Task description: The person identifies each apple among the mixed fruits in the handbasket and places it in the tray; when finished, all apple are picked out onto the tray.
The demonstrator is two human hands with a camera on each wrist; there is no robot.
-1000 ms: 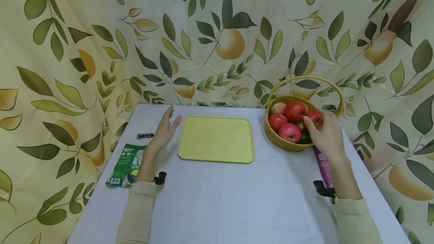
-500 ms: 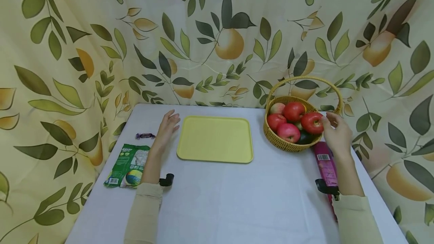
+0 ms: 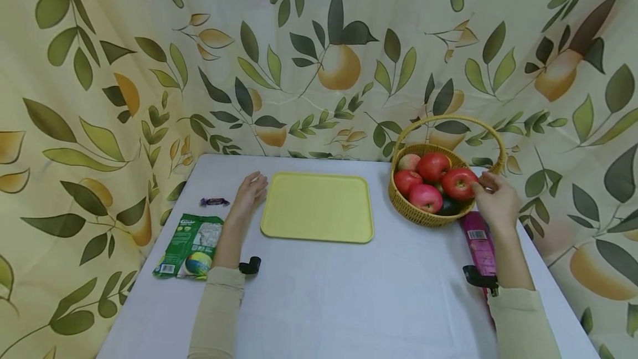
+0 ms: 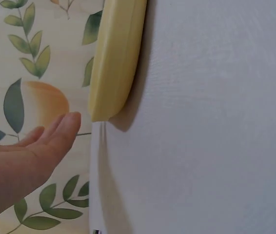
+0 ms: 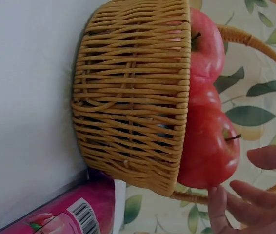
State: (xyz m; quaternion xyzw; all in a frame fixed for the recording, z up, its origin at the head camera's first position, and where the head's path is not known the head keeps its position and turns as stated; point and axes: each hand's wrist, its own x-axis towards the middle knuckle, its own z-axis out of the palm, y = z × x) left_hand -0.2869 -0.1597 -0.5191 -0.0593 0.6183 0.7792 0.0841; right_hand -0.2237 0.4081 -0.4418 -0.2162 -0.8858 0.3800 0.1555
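My right hand (image 3: 498, 199) is at the right rim of a wicker basket (image 3: 416, 212). Its fingers are loosely bent and grip nothing. One fingertip appears to touch the red apple (image 5: 208, 153) at that rim. Several more fruits fill the basket, among them a pink apple (image 3: 425, 198) and a dark green fruit (image 3: 449, 206) whose kind is unclear. My left hand (image 3: 247, 195) hovers near the left edge of a yellow tray (image 3: 317, 206), holding nothing. In the left wrist view its fingers (image 4: 62, 134) extend apart from the tray's side.
A green snack bag (image 3: 191, 245) lies left of my left forearm, with a purple wrapped candy (image 3: 214, 201) behind it. The pink package (image 3: 478, 242) rests in front of the basket, partly under my right arm. A patterned curtain (image 3: 319, 60) hangs behind the white table (image 3: 349, 298).
My right hand has let go of the red apple in the basket and drawn back to the right. My left hand has shifted slightly right and lower, near the tray.
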